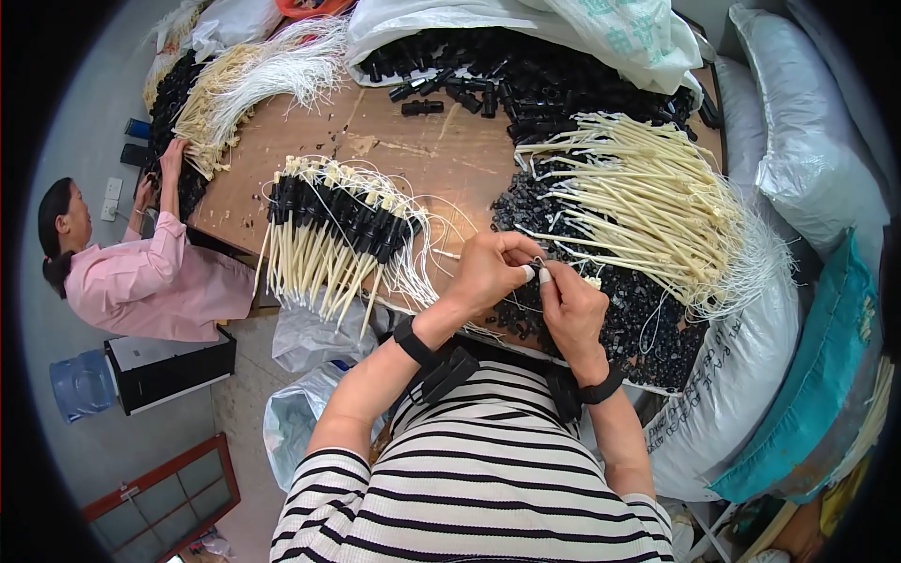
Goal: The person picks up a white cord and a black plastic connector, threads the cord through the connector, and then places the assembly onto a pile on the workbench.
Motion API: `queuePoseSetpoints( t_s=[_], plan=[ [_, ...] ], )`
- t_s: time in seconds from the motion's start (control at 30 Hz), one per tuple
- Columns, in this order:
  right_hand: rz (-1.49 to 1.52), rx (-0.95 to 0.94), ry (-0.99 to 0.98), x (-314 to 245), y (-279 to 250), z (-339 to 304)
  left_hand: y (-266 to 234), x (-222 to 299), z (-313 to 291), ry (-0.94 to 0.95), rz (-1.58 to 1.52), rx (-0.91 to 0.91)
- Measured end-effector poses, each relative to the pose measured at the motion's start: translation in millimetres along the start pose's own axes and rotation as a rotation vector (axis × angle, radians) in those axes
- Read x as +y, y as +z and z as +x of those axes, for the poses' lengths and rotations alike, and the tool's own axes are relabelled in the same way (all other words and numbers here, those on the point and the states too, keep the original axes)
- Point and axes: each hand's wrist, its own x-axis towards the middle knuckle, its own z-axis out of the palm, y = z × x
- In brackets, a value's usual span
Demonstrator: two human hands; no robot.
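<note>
My left hand [491,270] and my right hand [576,305] meet fingertip to fingertip above the near edge of the table. Both are closed in a pinch around a small black part [538,266], partly hidden by the fingers. A thin dark strand loops beside the fingertips. Under and right of my hands spreads a heap of small black plastic pieces [648,342]. Behind it lies a bundle of cream sleeved cables [638,192] with white wire ends. To the left rests a row of cream cables fitted with black tubular housings [343,216].
An open white sack [507,23] spills black tubular housings [582,89] at the back of the wooden table [375,131]. Full white sacks [807,150] and a teal sack [807,375] crowd the right. A person in pink [160,272] works at the table's left end.
</note>
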Motion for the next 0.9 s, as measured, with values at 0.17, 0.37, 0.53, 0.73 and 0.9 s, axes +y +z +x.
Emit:
queuePoseSetpoints(
  t_s=[0.17,0.37,0.53,0.73,0.9],
  plan=[
    [0.032,-0.009,-0.07,-3.2,0.1,-4.3,-6.6,-0.8,-5.0,0.073,0.128,0.018],
    [0.951,-0.165,0.519,-3.3,-14.2,-2.1,-14.9,7.9,-7.1,0.695,0.416,-0.014],
    [1.309,-0.225,0.641,2.3,-30.6,0.9,-15.8,4.2,-16.6,0.473,0.461,-0.265],
    [-0.114,-0.31,-0.289,0.5,-35.5,0.4,-18.1,8.0,-16.3,0.306,0.587,-0.223],
    [0.006,-0.13,-0.291,4.7,-23.0,-1.0,-14.0,23.7,-11.8,-0.019,0.383,-0.274]
  ],
)
